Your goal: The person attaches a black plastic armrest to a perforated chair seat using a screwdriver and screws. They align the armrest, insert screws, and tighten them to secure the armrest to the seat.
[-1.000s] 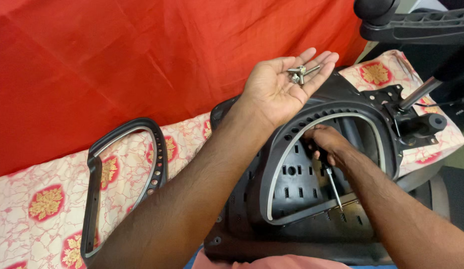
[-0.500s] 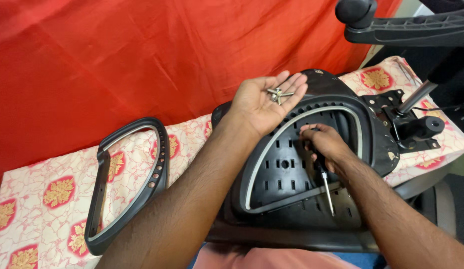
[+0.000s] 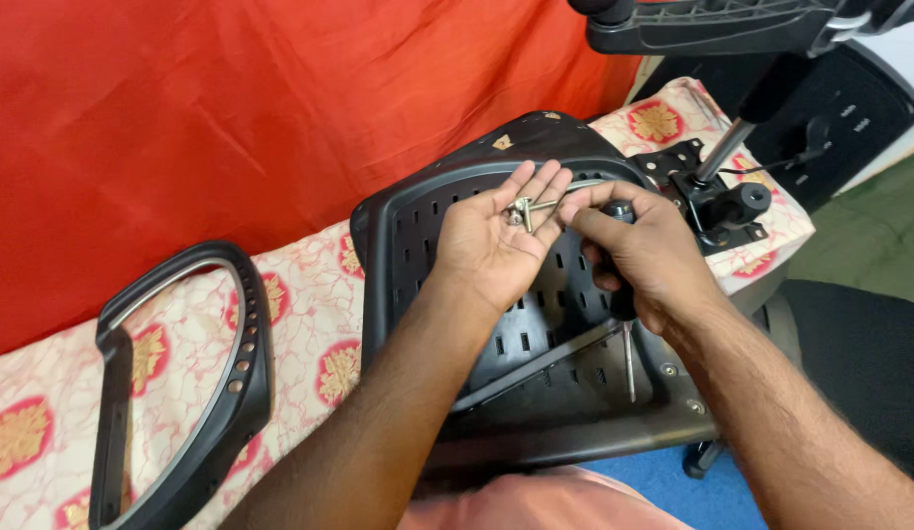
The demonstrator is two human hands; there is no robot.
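Red cloth [image 3: 231, 108] hung behind the worktop [image 3: 310, 324], which wore a cream cover with red-and-gold medallions. Screws [image 3: 521, 211] lay in the cupped, upturned palm of the left hand [image 3: 496, 245], fingers spread, above the black slotted chair seat pan [image 3: 418, 236]. Right hand [image 3: 644, 255] pinched at the screws with thumb and forefinger while its other fingers closed round a screwdriver [image 3: 629, 358], shaft pointing down toward the pan's near edge. Half a second before, the two hands were apart, the right lower on the pan; it had since come up to meet the left palm. Black armrest loop [image 3: 182, 393] lay well apart at left. Chair mechanism plate [image 3: 717, 201] sat just beside the pan at right. Bare cover showed between loop and pan.
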